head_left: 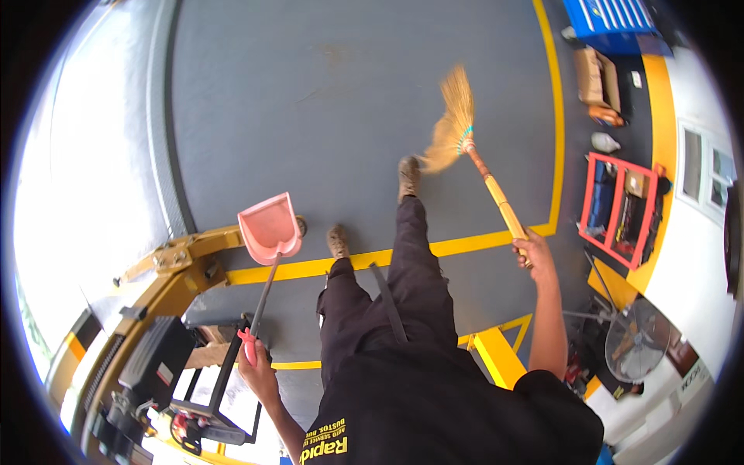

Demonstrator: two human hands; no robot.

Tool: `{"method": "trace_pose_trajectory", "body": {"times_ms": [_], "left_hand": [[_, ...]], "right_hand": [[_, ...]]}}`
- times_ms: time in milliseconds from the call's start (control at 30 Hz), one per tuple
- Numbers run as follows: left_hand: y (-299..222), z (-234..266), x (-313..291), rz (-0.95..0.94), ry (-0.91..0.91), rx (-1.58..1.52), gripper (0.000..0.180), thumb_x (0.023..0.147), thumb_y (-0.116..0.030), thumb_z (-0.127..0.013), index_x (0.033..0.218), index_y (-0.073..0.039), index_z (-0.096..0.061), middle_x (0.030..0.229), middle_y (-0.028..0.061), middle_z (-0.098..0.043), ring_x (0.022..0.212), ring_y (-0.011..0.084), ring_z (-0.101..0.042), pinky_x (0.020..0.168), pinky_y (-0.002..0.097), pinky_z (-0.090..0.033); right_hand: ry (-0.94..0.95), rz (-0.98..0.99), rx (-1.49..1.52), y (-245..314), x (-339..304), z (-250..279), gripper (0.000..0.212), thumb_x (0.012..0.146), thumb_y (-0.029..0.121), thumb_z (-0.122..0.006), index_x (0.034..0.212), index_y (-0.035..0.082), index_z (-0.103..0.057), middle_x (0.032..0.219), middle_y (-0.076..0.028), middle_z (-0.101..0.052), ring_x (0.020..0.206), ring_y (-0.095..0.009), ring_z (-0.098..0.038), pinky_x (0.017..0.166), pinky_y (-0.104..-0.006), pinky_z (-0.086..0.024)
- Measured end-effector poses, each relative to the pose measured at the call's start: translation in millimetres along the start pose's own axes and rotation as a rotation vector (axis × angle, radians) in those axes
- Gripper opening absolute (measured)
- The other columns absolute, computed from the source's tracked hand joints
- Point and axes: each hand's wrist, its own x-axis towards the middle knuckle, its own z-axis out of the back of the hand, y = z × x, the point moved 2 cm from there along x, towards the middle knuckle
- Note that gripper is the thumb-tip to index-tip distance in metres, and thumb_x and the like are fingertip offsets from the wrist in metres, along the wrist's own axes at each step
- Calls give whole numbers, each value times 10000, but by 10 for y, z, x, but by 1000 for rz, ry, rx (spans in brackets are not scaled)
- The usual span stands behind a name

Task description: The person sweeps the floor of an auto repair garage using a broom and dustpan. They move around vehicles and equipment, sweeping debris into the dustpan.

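Note:
My left hand [257, 370] is closed round the pink grip of a long-handled dustpan [271, 226]. Its pink pan hangs ahead of me on the left, beside a yellow metal arm. In my right hand [533, 253] is the yellow handle of a broom [457, 116], gripped near its end. The broom's straw head fans out ahead of me, close to the toe of my right shoe [409, 177]. Whether the bristles touch the floor I cannot tell. My left shoe [338, 242] is behind the right one, near the yellow floor line.
Grey floor [349, 101] with yellow lines [496, 242] spreads ahead. On the left stands a yellow lift post [139, 310] with its arm. Along the right wall are a red-framed rack [620, 209], a cardboard box [597, 77], a blue cabinet [612, 19] and a fan [637, 341].

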Motion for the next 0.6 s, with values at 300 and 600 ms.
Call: {"method": "trace_pose_trajectory", "body": {"times_ms": [300,600], "left_hand": [[-916,-1321,-456,-30,-348,-65,328,1039,-240,-665,1196,41,-727,959,72,-721,770,148,-621,690,303,-495],[-2306,-2365,-672,-213,-424,-106,328,1022,-167,-684,1233,81,-718,1083,129,-761,921,184,-682,845,326,-535]], "right_hand": [[-18,-244,187,452,2811,960,104,918,27,-615,909,62,-517,595,-19,-503,462,-138,-489,424,-312,-393],[495,-185,504,2129,3772,-1567,123,921,-20,-620,894,41,-516,614,-35,-517,468,-140,-478,429,-318,-408]]}}
